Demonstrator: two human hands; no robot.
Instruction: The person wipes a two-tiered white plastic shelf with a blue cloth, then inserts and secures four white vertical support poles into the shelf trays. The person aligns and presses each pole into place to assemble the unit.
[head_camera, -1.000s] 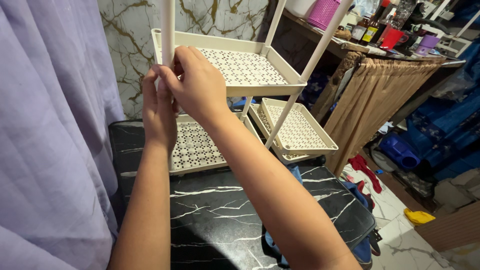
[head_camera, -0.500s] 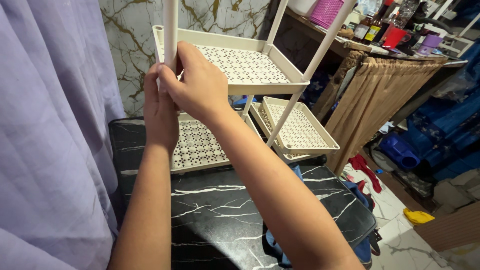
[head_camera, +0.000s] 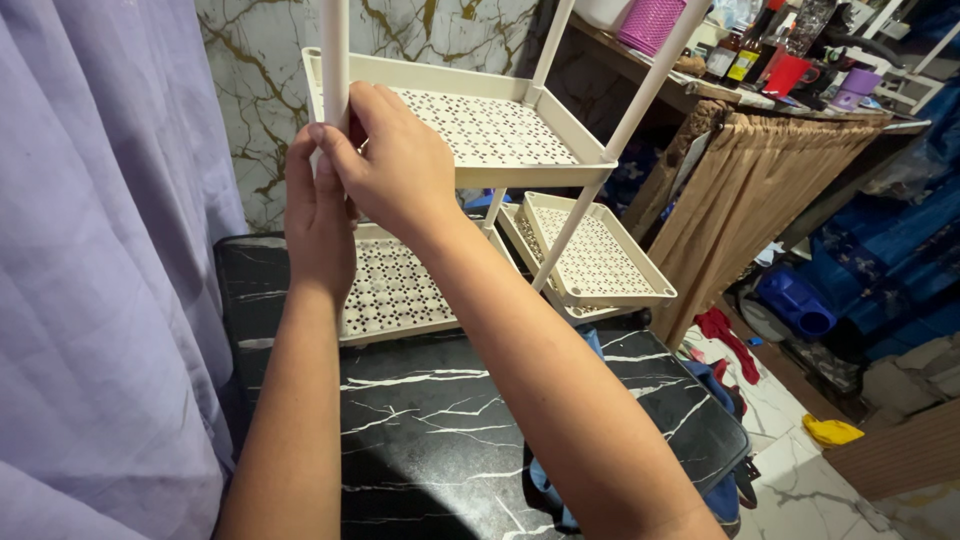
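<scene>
Left hand: the left hand (head_camera: 318, 225) is raised at the near left corner of the upper shelf tray (head_camera: 480, 125), fingers upright against the white pole (head_camera: 335, 55); its grip is closed on the pole just below the right hand.
Right hand: the right hand (head_camera: 400, 165) lies over the same corner, fingertips pinching the pole where it meets the tray's rim; grip clenched on the pole.
Pole: upright, white, rising out of the top of the view from the tray's corner.
Upper shelf tray: cream, perforated, held above the tabletop; further white poles stand at its other corners.
Loose trays: one perforated tray (head_camera: 395, 290) lies flat on the black marble-patterned tabletop (head_camera: 440, 420) under the hands; more trays (head_camera: 590, 255) rest tilted just to the right, at the tabletop's edge.
Surroundings: lilac curtain (head_camera: 100, 270) at left, marble-look wall (head_camera: 270, 90) behind, brown curtained bench (head_camera: 760, 170) with bottles and a red cup (head_camera: 788, 72) at right.
</scene>
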